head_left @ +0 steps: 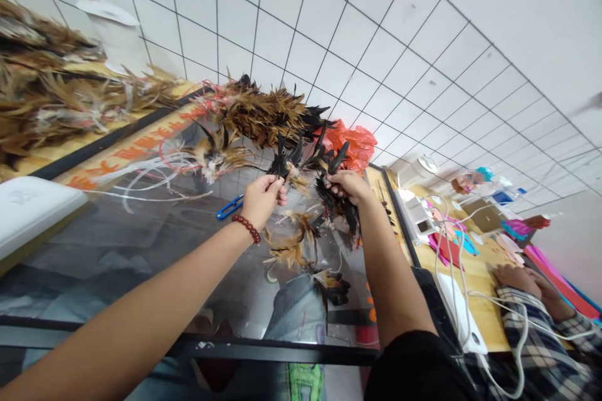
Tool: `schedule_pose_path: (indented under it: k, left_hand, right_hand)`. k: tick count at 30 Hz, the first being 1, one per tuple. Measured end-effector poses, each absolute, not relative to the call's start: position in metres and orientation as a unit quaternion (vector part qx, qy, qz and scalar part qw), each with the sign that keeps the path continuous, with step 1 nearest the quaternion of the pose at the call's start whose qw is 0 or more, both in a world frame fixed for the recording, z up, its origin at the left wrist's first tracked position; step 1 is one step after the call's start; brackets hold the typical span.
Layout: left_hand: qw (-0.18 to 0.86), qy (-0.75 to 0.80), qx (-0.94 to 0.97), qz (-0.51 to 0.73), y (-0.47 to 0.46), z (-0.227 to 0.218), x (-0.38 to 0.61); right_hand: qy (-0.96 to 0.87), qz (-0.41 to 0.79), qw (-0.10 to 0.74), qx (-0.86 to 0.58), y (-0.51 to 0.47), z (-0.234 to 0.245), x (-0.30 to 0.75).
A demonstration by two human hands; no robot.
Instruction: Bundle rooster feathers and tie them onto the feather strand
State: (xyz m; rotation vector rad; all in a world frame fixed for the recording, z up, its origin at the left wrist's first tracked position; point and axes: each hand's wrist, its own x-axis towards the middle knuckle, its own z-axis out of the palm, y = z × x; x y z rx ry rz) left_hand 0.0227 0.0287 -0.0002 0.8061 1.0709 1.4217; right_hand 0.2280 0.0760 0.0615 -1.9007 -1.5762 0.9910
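My left hand (263,200), a red bead bracelet on its wrist, is closed in a pinch just below a tuft of black feathers (282,161). Its fingertips appear to hold the quill ends, though these are tiny and blurred. To the right, my right hand (348,187) pinches dark feathers (335,163) between thumb and fingers. Under and around that hand lies a pile of black and brown feathers (341,210). Loose brown feathers (289,247) are scattered on the glass tabletop (155,250) between my forearms. Beside my left hand are blue thread snips (230,207).
Behind my hands lie a big feather bundle (263,114) and a red plastic bag (350,141). White strips (150,169) and a white box (32,213) are at left. On the right, a power strip (458,313) and cables lie near another person's hands (522,282).
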Motion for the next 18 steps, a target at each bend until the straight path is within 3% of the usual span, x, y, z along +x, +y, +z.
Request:
schedule_pose_path:
  k: [4,7,10,12,18]
  left_hand:
    - [0.554,0.457,0.347,0.603,0.028,0.000,0.023]
    - [0.554,0.452,0.343,0.609,0.029,-0.001,0.023]
    - [0.541,0.447,0.315,0.639,0.030,-0.002,0.022]
    - [0.527,0.448,0.289,0.662,0.031,-0.002,0.022]
    - [0.514,0.440,0.290,0.677,0.031,-0.001,0.020]
  right_hand:
    - [-0.573,0.394,0.212,-0.686,0.058,0.072,0.242]
    - [-0.619,0.354,0.159,-0.683,0.051,0.076,0.245]
    - [-0.652,0.141,0.099,-0.739,0.049,0.080,0.232]
    - [-0.646,0.006,0.119,-0.754,0.052,0.078,0.210]
    - [-0.678,0.066,0.134,-0.720,0.086,0.036,0.123]
